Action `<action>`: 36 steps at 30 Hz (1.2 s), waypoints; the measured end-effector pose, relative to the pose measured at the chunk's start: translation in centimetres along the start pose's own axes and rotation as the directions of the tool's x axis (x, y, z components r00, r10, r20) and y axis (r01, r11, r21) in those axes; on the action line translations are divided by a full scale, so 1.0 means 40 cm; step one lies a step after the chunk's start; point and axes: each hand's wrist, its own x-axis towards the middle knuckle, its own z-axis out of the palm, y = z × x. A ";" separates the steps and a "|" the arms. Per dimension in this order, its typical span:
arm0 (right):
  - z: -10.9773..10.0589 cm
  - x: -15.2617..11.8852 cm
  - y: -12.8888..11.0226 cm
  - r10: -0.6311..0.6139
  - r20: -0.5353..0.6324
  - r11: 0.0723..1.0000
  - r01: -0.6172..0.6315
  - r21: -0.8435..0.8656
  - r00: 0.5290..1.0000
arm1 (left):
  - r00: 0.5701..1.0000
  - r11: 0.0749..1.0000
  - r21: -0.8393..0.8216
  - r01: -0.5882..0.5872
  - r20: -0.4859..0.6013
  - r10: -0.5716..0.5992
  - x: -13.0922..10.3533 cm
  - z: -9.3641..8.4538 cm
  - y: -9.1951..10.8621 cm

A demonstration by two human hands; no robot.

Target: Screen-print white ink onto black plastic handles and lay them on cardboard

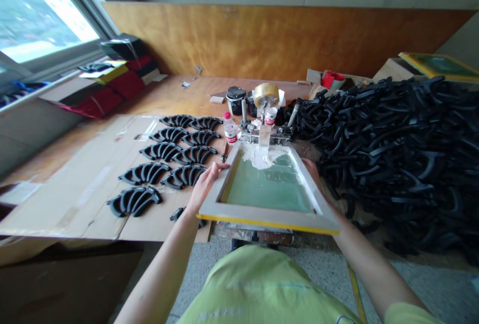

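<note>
A screen-printing frame [258, 218] with a grey border, a yellow front edge and a green mesh tilts up in front of me. White paste lies on the far part of its mesh, under a pale squeegee-like block [264, 136]. My left hand [205, 183] is closed on the frame's left side, its thumb along the rim. On the opposite side, my right hand [312, 170] grips the frame, its fingers mostly hidden. Beyond the frame's far end is a metal clamp fixture [279, 140] with two upright handles.
Curved black plastic parts [155, 152] lie in rows on cardboard [75, 174] at left. A big pile of similar parts [404, 149] covers the right. Behind the fixture stand a water bottle [229, 129], a black tub [235, 100], a tape roll [266, 94] and a paper cup [270, 115].
</note>
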 end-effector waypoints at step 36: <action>0.070 0.119 -0.216 -0.452 0.366 0.880 0.473 0.035 0.813 | 0.977 0.975 0.064 0.212 0.011 -0.213 -0.023 -0.012 -0.234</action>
